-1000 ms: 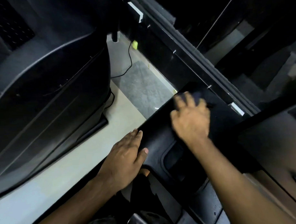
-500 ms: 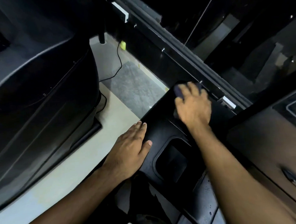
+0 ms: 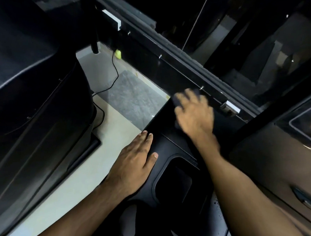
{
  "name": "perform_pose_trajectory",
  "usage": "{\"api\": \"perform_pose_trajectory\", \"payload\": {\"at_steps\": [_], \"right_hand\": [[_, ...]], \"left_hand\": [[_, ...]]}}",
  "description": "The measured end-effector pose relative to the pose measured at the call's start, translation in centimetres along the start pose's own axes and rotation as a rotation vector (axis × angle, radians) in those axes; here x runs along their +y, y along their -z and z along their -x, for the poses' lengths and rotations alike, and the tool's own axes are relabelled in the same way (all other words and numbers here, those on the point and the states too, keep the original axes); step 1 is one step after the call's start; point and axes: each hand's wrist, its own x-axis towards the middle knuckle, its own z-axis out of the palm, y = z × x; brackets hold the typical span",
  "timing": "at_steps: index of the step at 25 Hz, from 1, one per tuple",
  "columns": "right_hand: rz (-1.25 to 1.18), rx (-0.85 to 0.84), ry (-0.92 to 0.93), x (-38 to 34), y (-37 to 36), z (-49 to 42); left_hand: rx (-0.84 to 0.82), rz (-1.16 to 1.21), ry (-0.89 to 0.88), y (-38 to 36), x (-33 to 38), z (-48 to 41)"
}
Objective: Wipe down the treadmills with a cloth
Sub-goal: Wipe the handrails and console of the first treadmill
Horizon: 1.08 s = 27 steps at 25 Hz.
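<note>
Treadmill console panel point(image 3: 162, 147), black with a recessed pocket, is sitting low in view under both hands, its lower end running out of frame. A dark cloth point(image 3: 177, 101) is showing only as a blurred edge under the right hand point(image 3: 195, 114), whose spread fingers are pressing it near the panel's far corner, slightly farther along than half a second ago. The left hand point(image 3: 133, 168) is still lying flat, fingers straight, on the panel's left edge.
</note>
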Motion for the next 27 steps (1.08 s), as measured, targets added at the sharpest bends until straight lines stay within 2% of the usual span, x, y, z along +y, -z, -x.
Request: {"api": "perform_pose_trajectory", "payload": {"at_steps": [1, 2, 3, 5, 6, 9, 10, 11, 12, 13, 14, 15, 16, 17, 19, 20, 21, 23, 25, 27], "right_hand": [[-0.001, 0.012, -0.216, 0.4, 0.6, -0.4], [0.031, 0.005, -0.343, 0.4, 0.8, 0.1], [0.08, 0.035, -0.325, 0.1, -0.1, 1.6], [0.118, 0.041, -0.079, -0.3, -0.5, 4.6], [0.079, 0.042, -0.06, 0.5, 0.3, 4.3], [0.126, -0.048, -0.44, 2.0, 3.0, 2.6], [0.18, -0.013, -0.402, 1.7, 2.4, 3.4], [0.193, 0.013, -0.266, 1.1, 1.3, 4.8], [0.149, 0.032, -0.139, 0.9, 0.5, 5.8], [0.102, 0.034, -0.094, 1.6, -0.1, 6.0], [0.005, 0.075, -0.186, 2.7, -0.1, 4.9], [-0.11, 0.127, -0.361, 3.7, 0.2, 4.2], [-0.17, 0.104, -0.496, 3.8, 1.0, 4.1], [-0.154, 0.051, -0.506, 3.4, 1.1, 4.8], [-0.077, -0.041, -0.168, 2.8, -0.4, 8.2], [-0.119, -0.106, -0.083, 3.1, -0.6, 9.3], [-0.183, -0.097, -0.105, 3.7, -0.2, 9.7], [-0.059, 0.005, -0.197, 4.1, 0.4, 11.1], [0.109, 0.071, -0.089, 3.2, 0.4, 14.2], [0.189, 0.0, 0.044, 4.3, 0.4, 16.1]], "left_hand": [[-0.005, -0.005, -0.006, 0.0, 0.1, -0.2], [-0.009, -0.009, -0.008, 0.0, 0.4, -0.2], [-0.011, -0.014, -0.008, -0.1, 0.7, -0.2], [-0.005, -0.024, -0.008, -0.2, 1.2, -0.4], [-0.005, -0.026, -0.019, -0.3, 1.3, -0.5], [-0.019, -0.041, -0.041, -0.3, 1.4, -0.5], [-0.024, -0.045, -0.045, -0.3, 1.6, -0.5], [-0.029, -0.053, -0.05, -0.2, 1.7, -0.5], [-0.031, -0.065, -0.057, -0.3, 1.7, -0.5], [-0.033, -0.076, -0.071, -0.3, 1.7, -0.5], [-0.032, -0.082, -0.082, -0.4, 1.7, -0.5], [-0.028, -0.082, -0.087, -0.4, 1.6, -0.5], [-0.025, -0.077, -0.087, -0.3, 1.7, -0.3], [-0.029, -0.075, -0.087, -0.2, 1.7, -0.1], [-0.037, -0.089, -0.091, -0.3, 1.8, 0.2], [-0.04, -0.097, -0.096, -0.4, 1.6, 0.2], [-0.045, -0.1, -0.105, -0.4, 1.5, 0.3], [-0.052, -0.107, -0.109, -0.5, 1.5, 0.4], [-0.066, -0.118, -0.113, -0.4, 1.6, 0.7], [-0.069, -0.128, -0.122, -0.4, 1.5, 0.9]]}}
